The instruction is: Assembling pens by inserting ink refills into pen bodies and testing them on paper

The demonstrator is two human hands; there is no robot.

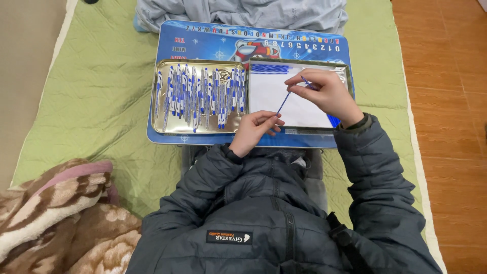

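a thin blue pen refill slants above the white-lined metal tray, its lower tip pinched in the closed fingertips of the left hand and its upper end in the curled fingers of the right hand. left of that tray, a shiny steel tray holds a heap of slim blue-and-white plastic pens. both trays rest on a glossy blue lap board over a quilted green mat.
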